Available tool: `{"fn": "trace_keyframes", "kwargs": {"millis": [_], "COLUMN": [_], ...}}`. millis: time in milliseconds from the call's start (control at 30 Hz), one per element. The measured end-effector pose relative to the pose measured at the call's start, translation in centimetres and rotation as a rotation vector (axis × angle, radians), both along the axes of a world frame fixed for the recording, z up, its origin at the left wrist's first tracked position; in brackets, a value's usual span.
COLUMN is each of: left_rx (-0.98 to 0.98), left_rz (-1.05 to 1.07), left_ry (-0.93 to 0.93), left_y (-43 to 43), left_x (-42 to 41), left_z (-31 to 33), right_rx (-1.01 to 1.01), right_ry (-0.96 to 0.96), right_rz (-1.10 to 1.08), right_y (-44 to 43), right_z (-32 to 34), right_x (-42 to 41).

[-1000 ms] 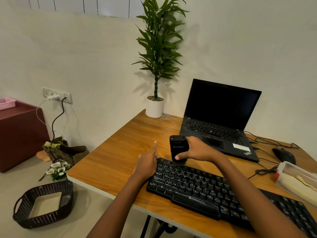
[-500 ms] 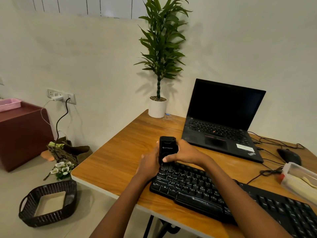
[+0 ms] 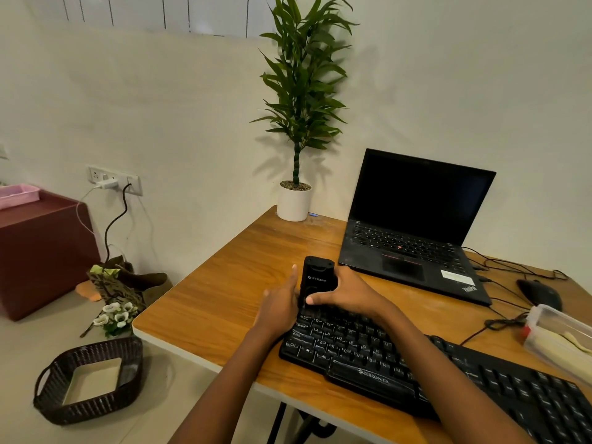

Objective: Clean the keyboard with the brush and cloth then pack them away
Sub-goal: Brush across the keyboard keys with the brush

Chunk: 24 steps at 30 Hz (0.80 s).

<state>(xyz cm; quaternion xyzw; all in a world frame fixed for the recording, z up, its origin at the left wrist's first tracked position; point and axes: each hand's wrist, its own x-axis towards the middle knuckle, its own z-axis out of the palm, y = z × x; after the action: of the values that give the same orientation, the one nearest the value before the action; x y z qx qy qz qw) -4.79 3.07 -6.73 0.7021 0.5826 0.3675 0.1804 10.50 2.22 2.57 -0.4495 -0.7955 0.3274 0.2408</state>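
Note:
A black keyboard (image 3: 416, 366) lies across the wooden desk (image 3: 224, 299), running toward the lower right. Standing upright on its far left corner is a black block-shaped brush (image 3: 315, 278), bristle end down on the keys. My right hand (image 3: 346, 291) wraps around the brush from the right, thumb pressed on its front. My left hand (image 3: 278, 307) rests flat against the keyboard's left end and touches the brush's left side. No cloth can be made out as such.
An open black laptop (image 3: 413, 229) stands behind the keyboard. A potted plant (image 3: 296, 200) sits at the desk's far corner. A mouse (image 3: 538, 293), cables and a clear plastic box (image 3: 563, 341) lie at right. A dark wicker basket (image 3: 89, 379) rests on the floor at left.
The brush has slid left along the top key row to the keyboard's corner. My left hand closed in against it. The camera shifted slightly left.

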Motion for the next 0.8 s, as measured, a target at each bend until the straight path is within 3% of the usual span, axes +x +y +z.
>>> {"fn": "trace_keyframes", "kwargs": {"millis": [800], "left_rx": [0.024], "left_rz": [0.011], "left_ry": [0.0], "left_y": [0.2], "left_x": [-0.3], "left_z": [-0.4], "right_rx": [0.056], "right_ry": [0.081], "right_rz": [-0.179], "right_y": [0.2], "right_z": [-1.1], "right_x": [-1.4]}}
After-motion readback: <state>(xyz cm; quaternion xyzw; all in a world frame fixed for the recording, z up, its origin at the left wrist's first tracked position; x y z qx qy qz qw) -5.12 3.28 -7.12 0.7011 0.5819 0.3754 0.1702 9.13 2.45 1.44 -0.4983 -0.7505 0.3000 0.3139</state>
